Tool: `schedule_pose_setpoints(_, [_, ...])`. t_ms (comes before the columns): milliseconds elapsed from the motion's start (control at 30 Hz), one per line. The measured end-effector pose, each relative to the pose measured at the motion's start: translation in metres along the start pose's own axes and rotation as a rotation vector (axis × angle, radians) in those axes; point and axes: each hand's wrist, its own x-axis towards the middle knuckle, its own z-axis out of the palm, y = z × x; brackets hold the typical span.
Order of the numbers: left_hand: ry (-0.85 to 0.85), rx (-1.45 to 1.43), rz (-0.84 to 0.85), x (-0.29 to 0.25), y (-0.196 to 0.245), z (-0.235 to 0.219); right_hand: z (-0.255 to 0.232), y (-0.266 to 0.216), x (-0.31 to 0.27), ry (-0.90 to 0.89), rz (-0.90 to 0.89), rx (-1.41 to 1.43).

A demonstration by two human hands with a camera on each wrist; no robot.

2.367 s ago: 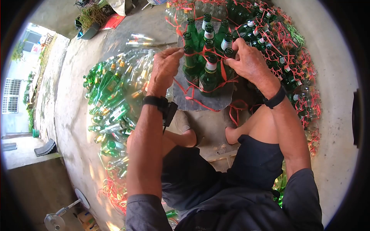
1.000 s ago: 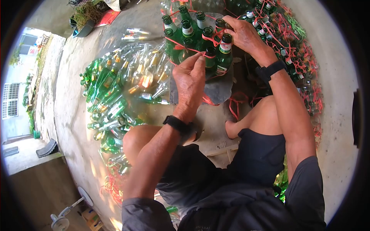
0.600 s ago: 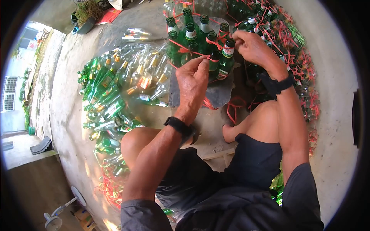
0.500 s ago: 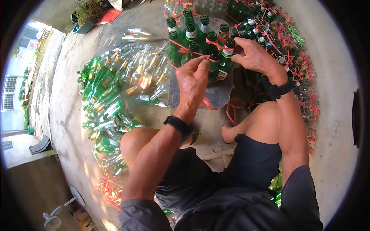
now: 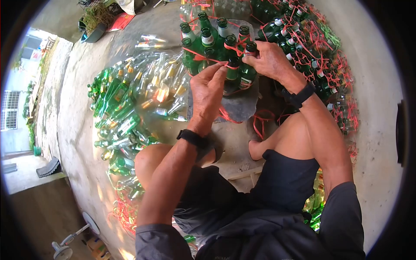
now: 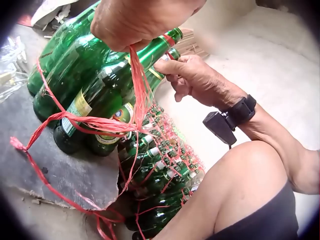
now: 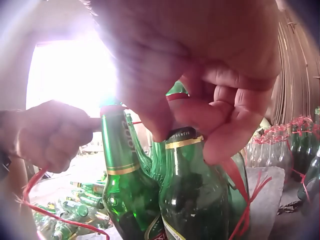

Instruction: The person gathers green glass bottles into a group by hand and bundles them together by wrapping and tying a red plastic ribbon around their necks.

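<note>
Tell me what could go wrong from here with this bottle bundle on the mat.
1. The left hand pulls the red string taut across the bottle necks; a slip could let the wrap slacken.
2. The green bottles stand tight together on a grey mat; a hard pull might tip the bundle.
3. The right hand pinches string at a bottle mouth; glass there could chip.

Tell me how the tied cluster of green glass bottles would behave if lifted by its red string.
The cluster of upright green glass bottles would probably feel heavy: many glass bottles packed together. The thin red plastic string looks floppy, so the bottles may sag and clink. The left hand and right hand both pinch string, suggesting the binding is unfinished and could slip.
</note>
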Motion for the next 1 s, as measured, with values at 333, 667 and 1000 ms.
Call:
schedule_pose_setpoints(333, [0.049, -0.045, 0.044, -0.008, -0.006, 0.032, -0.008, 0.020, 0.017, -0.035, -0.111, 0.049])
schedule_pose_setpoints(667, [0.065, 0.033, 0.051, -0.019, -0.001, 0.061, -0.012, 0.042, 0.032, -0.109, -0.163, 0.069])
schedule_pose_setpoints(1000, [0.060, -0.059, -0.021, -0.011, -0.001, 0.054, -0.013, 0.037, 0.028, -0.067, -0.172, 0.105])
